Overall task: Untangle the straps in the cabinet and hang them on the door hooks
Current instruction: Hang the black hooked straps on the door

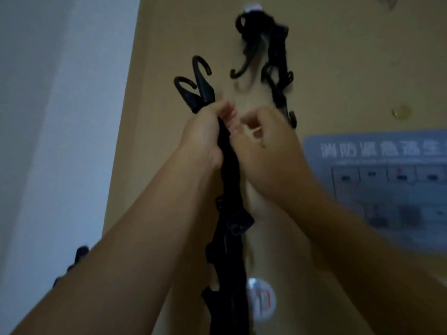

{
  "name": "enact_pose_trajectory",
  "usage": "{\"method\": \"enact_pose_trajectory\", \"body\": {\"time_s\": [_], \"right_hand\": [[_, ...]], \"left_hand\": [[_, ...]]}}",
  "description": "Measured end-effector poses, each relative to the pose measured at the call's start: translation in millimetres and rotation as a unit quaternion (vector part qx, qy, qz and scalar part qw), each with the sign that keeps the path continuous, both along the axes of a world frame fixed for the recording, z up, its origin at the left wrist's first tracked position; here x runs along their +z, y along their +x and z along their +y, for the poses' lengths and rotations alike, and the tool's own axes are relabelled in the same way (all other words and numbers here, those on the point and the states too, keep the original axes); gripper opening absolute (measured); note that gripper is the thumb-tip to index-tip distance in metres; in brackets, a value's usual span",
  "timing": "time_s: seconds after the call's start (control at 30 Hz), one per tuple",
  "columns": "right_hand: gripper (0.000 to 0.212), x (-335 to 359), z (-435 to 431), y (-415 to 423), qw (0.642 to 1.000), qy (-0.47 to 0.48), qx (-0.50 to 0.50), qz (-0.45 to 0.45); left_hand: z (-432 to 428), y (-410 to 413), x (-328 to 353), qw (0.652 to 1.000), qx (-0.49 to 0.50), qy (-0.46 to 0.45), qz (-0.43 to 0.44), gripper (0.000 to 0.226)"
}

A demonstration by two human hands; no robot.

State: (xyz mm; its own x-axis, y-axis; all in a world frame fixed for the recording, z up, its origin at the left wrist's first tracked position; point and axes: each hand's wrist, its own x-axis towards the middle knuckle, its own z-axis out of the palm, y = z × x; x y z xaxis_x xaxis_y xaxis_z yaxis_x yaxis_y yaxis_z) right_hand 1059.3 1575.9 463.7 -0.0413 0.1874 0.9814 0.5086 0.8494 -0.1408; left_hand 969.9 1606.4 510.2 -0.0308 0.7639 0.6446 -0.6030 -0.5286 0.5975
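Note:
My left hand [205, 136] grips a bundle of black straps [229, 238] raised in front of a tan door [169, 32]. Two black plastic hook ends [196, 83] stick up above that fist, and the rest of the bundle hangs down between my forearms, with buckles along it. My right hand [266, 139] is beside the left, fingers curled, and seems to pinch the strap near the top; blur hides the exact contact. Another black strap [275, 56] hangs from a white door hook [252, 7] at the top of the door, its ends dangling.
A grey safety notice [387, 189] is stuck to the door at right, with a round peephole [401, 112] above it. A clear adhesive hook [261, 301] sits lower on the door. A white wall [60, 117] fills the left side.

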Motion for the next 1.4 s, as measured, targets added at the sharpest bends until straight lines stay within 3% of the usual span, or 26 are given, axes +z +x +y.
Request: {"method": "enact_pose_trajectory", "body": {"time_s": [0.2, 0.4, 0.6, 0.77, 0.93, 1.07, 1.2, 1.3, 1.4], "right_hand": [[0.028, -86.6, 0.5, -4.5, 0.976, -0.170, 0.127, 0.056], [0.034, -155.2, 0.9, 5.5, 0.956, -0.259, 0.131, 0.038], [0.056, -196.0, 5.0, 9.8, 0.935, -0.318, 0.155, -0.010], [0.049, -215.5, -4.1, 16.1, 0.907, -0.376, 0.187, 0.030], [0.030, -228.7, -10.3, 13.8, 0.876, -0.410, 0.222, 0.121], [0.022, -225.8, -15.7, 17.1, 0.810, -0.423, 0.300, 0.272], [0.018, -228.4, -13.0, 19.4, 0.812, -0.397, 0.263, 0.338], [0.019, -230.1, -13.5, 23.3, 0.844, -0.352, 0.201, 0.352], [0.018, -234.6, -15.9, 27.0, 0.857, -0.333, 0.169, 0.355]], "left_hand": [[5.2, 4.8, -82.0, 0.991, -0.105, -0.078, -0.018, 0.024], [12.1, 7.8, -149.9, 0.988, -0.068, -0.118, 0.068, 0.021], [-0.1, 13.5, -193.0, 0.988, -0.027, -0.133, 0.079, 0.018], [-11.6, 6.9, -221.9, 0.978, 0.034, -0.159, 0.132, 0.029], [-20.3, -1.0, -251.9, 0.932, 0.146, -0.238, 0.232, 0.047], [-37.1, -0.4, -279.5, 0.912, 0.152, -0.247, 0.290, 0.049], [-55.5, 4.8, -304.7, 0.927, 0.062, -0.201, 0.310, 0.032], [-63.1, 8.7, -314.0, 0.910, 0.038, -0.181, 0.372, 0.025], [-70.2, 14.3, -311.6, 0.913, -0.019, -0.187, 0.361, 0.013]]}}
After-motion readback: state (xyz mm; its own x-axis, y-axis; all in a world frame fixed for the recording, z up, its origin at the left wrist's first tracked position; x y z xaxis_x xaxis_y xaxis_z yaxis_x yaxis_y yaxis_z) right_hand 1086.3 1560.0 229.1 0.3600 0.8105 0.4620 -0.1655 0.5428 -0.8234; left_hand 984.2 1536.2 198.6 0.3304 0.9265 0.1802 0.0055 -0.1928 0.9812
